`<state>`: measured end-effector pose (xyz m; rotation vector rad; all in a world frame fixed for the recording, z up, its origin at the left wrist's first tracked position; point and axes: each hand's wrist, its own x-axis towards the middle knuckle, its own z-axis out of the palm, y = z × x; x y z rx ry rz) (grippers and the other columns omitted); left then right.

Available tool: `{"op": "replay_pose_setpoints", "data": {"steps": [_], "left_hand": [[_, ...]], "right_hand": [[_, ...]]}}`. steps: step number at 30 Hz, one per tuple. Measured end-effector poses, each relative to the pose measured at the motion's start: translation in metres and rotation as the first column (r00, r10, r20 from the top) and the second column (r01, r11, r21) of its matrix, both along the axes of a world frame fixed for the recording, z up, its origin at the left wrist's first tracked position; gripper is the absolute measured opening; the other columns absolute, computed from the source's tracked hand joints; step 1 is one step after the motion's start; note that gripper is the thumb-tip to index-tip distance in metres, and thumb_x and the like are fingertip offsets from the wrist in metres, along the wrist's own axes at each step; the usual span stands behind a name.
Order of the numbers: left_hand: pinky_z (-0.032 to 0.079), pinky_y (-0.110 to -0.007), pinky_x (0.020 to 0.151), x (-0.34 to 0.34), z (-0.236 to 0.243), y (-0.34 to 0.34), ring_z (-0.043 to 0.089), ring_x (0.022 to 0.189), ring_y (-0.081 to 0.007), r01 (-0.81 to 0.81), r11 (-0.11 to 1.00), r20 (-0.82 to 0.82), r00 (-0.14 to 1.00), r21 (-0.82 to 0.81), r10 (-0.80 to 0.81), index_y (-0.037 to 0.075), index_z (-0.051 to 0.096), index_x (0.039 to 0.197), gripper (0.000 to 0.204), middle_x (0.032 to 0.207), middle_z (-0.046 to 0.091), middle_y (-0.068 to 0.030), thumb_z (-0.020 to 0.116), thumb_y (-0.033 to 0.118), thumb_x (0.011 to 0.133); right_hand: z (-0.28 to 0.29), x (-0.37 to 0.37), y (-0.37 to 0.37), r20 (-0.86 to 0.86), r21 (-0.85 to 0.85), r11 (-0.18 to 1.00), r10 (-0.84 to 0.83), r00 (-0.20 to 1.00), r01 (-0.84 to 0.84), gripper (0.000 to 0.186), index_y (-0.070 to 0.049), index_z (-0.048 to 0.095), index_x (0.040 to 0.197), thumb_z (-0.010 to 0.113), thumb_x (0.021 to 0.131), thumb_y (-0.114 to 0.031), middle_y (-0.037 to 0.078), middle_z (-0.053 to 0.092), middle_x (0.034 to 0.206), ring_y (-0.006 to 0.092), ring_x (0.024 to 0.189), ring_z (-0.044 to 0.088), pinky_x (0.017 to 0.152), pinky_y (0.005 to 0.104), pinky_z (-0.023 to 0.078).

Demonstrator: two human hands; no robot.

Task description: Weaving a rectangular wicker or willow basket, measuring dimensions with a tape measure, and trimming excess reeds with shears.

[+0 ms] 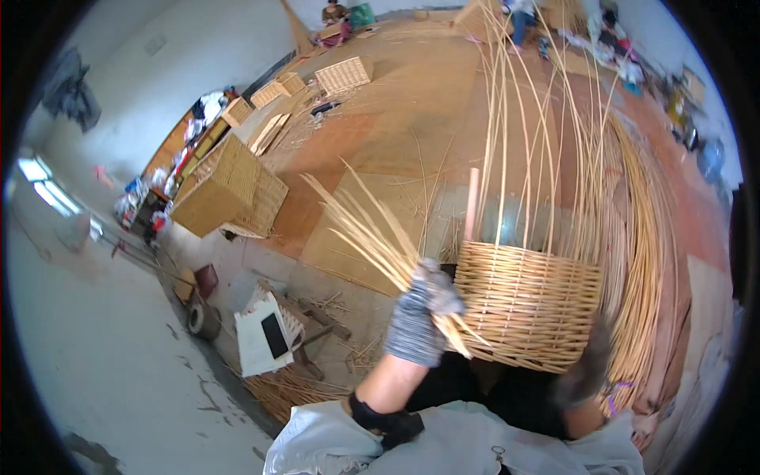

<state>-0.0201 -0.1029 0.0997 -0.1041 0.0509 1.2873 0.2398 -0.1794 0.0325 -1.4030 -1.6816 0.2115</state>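
Observation:
My left hand [423, 309], in a grey glove, is closed around a bundle of pale wicker rods [372, 241]. Their tips fan out up and to the left, and their butt ends poke out below my fist. Just right of it, over my lap, is a partly woven wicker basket [529, 305] with long upright stakes [507, 150] rising from its top edge. My right hand [586, 368], in a dark glove, is at the basket's lower right corner. Motion blurs its fingers, so its grip cannot be made out. A pinkish rod [472, 204] stands at the basket's far left corner.
A long pile of wicker rods [637, 277] lies along my right. On the left, a dark phone [275, 336] rests on a white-topped stool [252, 348]. Beyond are a large woven basket [229, 190] and a smaller one [344, 74]. Several people sit far back.

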Motion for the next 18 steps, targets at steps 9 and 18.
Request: {"op": "replay_pose_setpoints", "data": {"steps": [9,18], "left_hand": [[0.044,-0.024,0.052,-0.240,-0.044,-0.115,0.051,0.063,-0.0101,-0.608,0.730,-0.918,0.006,0.311,0.396,0.008,0.056,0.095,0.024,0.077,0.055,0.0000,0.053,0.031,0.093],[0.036,-0.033,0.038,-0.425,-0.281,-0.442,0.045,0.044,-0.0184,-0.930,0.174,-0.914,0.261,-0.325,-0.309,0.011,0.052,0.085,0.030,0.064,0.052,-0.0046,0.051,0.040,0.091]], "right_hand": [[0.014,-0.132,0.037,0.306,0.131,0.871,0.419,0.855,-0.474,0.047,-0.003,0.050,0.116,0.048,0.091,-0.042,0.019,0.057,0.111,0.0351,0.108,0.053,0.095,0.0461,0.041],[-0.027,-0.033,0.095,-0.151,-0.162,0.985,0.032,0.988,-0.057,0.027,0.002,0.062,0.099,0.048,0.096,-0.020,0.007,0.062,0.090,0.0152,0.085,0.057,0.081,0.0283,0.046]]}}
